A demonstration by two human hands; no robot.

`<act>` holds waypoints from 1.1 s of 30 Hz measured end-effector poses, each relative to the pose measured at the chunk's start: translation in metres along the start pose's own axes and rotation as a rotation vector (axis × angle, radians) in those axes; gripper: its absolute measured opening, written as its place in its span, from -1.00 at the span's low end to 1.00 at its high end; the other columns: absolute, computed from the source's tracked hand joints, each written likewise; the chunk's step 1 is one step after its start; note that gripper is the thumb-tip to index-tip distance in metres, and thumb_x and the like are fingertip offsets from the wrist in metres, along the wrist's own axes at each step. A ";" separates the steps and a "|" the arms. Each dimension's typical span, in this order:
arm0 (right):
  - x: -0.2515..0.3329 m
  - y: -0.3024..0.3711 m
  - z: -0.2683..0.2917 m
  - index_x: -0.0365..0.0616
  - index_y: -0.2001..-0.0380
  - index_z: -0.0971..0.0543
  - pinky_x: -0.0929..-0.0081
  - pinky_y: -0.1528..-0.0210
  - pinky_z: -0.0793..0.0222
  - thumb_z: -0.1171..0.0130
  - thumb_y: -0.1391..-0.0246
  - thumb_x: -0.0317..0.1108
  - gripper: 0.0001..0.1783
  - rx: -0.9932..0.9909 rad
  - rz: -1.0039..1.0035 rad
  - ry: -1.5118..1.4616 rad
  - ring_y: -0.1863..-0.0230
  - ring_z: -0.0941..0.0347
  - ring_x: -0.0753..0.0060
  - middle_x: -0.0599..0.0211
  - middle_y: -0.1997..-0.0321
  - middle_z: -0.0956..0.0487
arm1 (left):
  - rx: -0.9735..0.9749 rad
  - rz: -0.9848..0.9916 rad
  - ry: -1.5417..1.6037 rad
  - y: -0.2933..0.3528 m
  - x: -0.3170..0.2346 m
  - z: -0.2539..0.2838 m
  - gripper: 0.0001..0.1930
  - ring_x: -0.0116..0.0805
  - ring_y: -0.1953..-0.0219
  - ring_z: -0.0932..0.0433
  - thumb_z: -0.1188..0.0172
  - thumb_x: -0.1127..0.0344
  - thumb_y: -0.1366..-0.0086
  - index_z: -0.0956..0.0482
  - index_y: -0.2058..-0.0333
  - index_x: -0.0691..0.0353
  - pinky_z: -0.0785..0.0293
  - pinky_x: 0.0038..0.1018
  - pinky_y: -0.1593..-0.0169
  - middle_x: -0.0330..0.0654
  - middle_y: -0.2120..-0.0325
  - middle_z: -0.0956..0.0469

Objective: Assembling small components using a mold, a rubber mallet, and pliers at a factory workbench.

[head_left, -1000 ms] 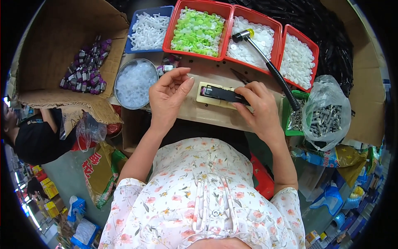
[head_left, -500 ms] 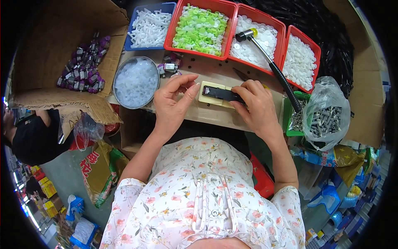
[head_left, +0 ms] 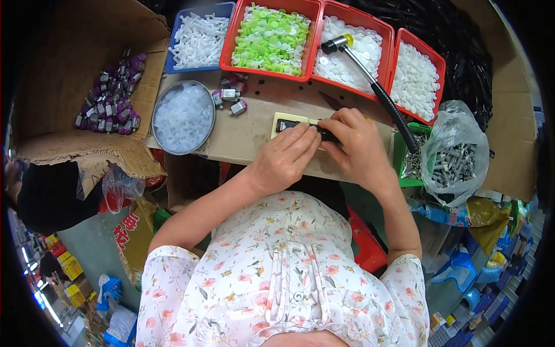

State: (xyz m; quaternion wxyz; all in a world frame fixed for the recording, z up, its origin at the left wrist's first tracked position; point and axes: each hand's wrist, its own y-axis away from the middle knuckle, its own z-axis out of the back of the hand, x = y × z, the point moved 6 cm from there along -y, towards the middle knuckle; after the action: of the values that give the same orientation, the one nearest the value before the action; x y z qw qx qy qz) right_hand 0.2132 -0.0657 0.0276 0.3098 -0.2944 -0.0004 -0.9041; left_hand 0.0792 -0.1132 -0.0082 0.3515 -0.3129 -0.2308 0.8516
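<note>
A long black plastic casing lies in a cream-coloured holder block on the bench, partly under my fingers. A small metal piece shows at the casing's left end. My left hand is closed, its fingertips pressed together on the casing's middle. My right hand pinches the casing towards its right end, thumb below and fingers above. What lies beneath the left fingertips is hidden. Beyond the block, a few small metal motors with purple ends rest loose on the bench.
A round metal dish of translucent pieces stands left, beside a cardboard box of motors. Blue and red trays line the back. A hammer leans across at right, near a plastic bag of grey parts.
My left hand has moved right and onto the casing, its raised, parted fingers now closing down there. My right hand stays at the casing. The whole view has shifted slightly.
</note>
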 end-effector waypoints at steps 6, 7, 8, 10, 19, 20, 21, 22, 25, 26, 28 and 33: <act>-0.025 -0.013 0.064 -0.21 0.12 -0.57 0.20 0.19 -0.44 -0.32 0.00 -0.42 -0.66 -0.206 -0.131 0.276 0.18 -0.52 -0.03 0.11 0.17 -0.54 | -0.025 -0.101 -0.132 -0.003 -0.002 -0.003 -0.65 -0.09 0.13 -0.60 -0.33 0.59 0.02 -0.63 0.18 0.45 -0.60 -0.33 0.11 -0.04 0.19 -0.57; -0.035 -0.014 0.067 -0.19 0.09 -0.56 0.19 0.20 -0.44 -0.31 -0.04 -0.40 -0.66 -0.169 -0.248 0.441 0.18 -0.53 -0.06 0.07 0.16 -0.55 | -0.026 -0.113 -0.139 -0.003 -0.002 -0.004 -0.65 -0.10 0.13 -0.60 -0.33 0.58 0.03 -0.63 0.18 0.45 -0.60 -0.34 0.12 -0.05 0.20 -0.58; -0.046 -0.012 0.061 -0.19 0.06 -0.54 0.17 0.18 -0.44 -0.28 -0.08 -0.39 -0.66 -0.074 -0.323 0.478 0.19 -0.54 -0.08 0.03 0.17 -0.58 | -0.028 -0.125 -0.146 -0.004 -0.002 -0.004 -0.64 -0.11 0.14 -0.60 -0.33 0.57 0.04 -0.63 0.18 0.44 -0.60 -0.35 0.13 -0.05 0.20 -0.58; -0.059 -0.008 0.056 -0.20 0.06 -0.54 0.17 0.19 -0.44 -0.29 -0.07 -0.39 -0.66 -0.091 -0.305 0.428 0.21 -0.55 -0.08 0.03 0.17 -0.59 | -0.018 -0.136 -0.142 -0.007 -0.003 -0.002 -0.64 -0.12 0.15 -0.60 -0.33 0.57 0.04 -0.63 0.18 0.44 -0.60 -0.36 0.14 -0.06 0.21 -0.58; -0.005 0.051 0.095 -0.25 0.07 -0.50 0.34 0.29 -0.43 -0.25 -0.08 -0.52 -0.68 -0.416 -0.249 0.187 0.36 -0.56 0.14 0.07 0.35 -0.56 | -0.007 -0.174 -0.171 -0.004 -0.001 0.000 -0.63 -0.13 0.13 -0.59 -0.23 0.50 0.04 -0.62 0.17 0.45 -0.58 -0.37 0.12 -0.04 0.22 -0.57; -0.005 0.065 0.087 -0.24 0.07 -0.50 0.33 0.28 -0.43 -0.24 -0.08 -0.52 -0.69 -0.299 -0.336 0.111 0.35 -0.56 0.09 0.04 0.33 -0.56 | -0.004 -0.195 -0.192 -0.004 -0.001 -0.001 -0.65 -0.12 0.11 -0.58 -0.21 0.44 -0.02 -0.61 0.18 0.47 -0.57 -0.37 0.09 -0.01 0.22 -0.56; -0.006 0.077 0.078 -0.24 0.07 -0.50 0.32 0.28 -0.43 -0.23 -0.09 -0.53 -0.69 -0.180 -0.419 0.035 0.35 -0.56 0.04 0.01 0.32 -0.55 | -0.012 -0.198 -0.192 -0.005 -0.001 -0.001 -0.65 -0.12 0.11 -0.58 -0.21 0.44 -0.02 -0.61 0.18 0.47 -0.57 -0.37 0.09 -0.01 0.22 -0.56; -0.005 0.087 0.068 -0.23 0.05 -0.50 0.28 0.28 -0.43 -0.22 -0.09 -0.54 -0.68 -0.165 -0.374 0.063 0.34 -0.55 -0.02 0.00 0.32 -0.55 | -0.006 -0.200 -0.189 -0.005 -0.001 -0.001 -0.65 -0.13 0.11 -0.57 -0.21 0.44 -0.02 -0.61 0.18 0.47 -0.56 -0.38 0.09 -0.02 0.22 -0.56; -0.001 0.105 0.048 -0.22 0.01 -0.50 0.18 0.29 -0.43 -0.20 -0.11 -0.54 -0.66 -0.091 -0.311 0.154 0.31 -0.54 -0.14 -0.06 0.29 -0.56 | -0.005 -0.212 -0.189 -0.005 -0.002 -0.003 -0.66 -0.14 0.10 -0.57 -0.21 0.44 -0.03 -0.61 0.18 0.47 -0.55 -0.40 0.09 -0.04 0.22 -0.55; 0.000 0.106 0.048 -0.21 0.00 -0.51 0.17 0.29 -0.43 -0.19 -0.11 -0.55 -0.66 -0.081 -0.334 0.222 0.31 -0.54 -0.11 -0.04 0.28 -0.57 | -0.007 -0.215 -0.193 -0.005 -0.002 -0.003 -0.66 -0.14 0.10 -0.57 -0.21 0.44 -0.03 -0.61 0.18 0.46 -0.55 -0.41 0.09 -0.05 0.23 -0.55; 0.008 0.107 0.053 -0.15 -0.04 -0.53 0.17 0.32 -0.42 -0.19 -0.11 -0.56 -0.61 -0.120 -0.353 0.372 0.34 -0.54 -0.05 0.04 0.31 -0.56 | -0.015 -0.198 -0.175 -0.005 -0.002 -0.001 -0.63 -0.14 0.13 -0.58 -0.21 0.46 0.03 -0.62 0.17 0.46 -0.57 -0.39 0.11 -0.05 0.23 -0.56; 0.013 0.112 0.046 -0.07 -0.14 -0.50 0.18 0.39 -0.38 -0.19 -0.09 -0.58 -0.50 -0.196 -0.270 0.395 0.42 -0.49 -0.01 0.10 0.40 -0.51 | -0.019 -0.202 -0.163 -0.005 -0.002 -0.002 -0.67 -0.14 0.11 -0.56 -0.20 0.44 -0.03 -0.60 0.19 0.47 -0.55 -0.41 0.11 -0.05 0.25 -0.54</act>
State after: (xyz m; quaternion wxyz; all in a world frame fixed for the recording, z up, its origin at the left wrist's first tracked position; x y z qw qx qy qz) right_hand 0.2920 -0.1554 0.0520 0.1506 -0.1381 0.1083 -0.9729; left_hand 0.0839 -0.1113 -0.0061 0.4127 -0.2211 -0.2972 0.8321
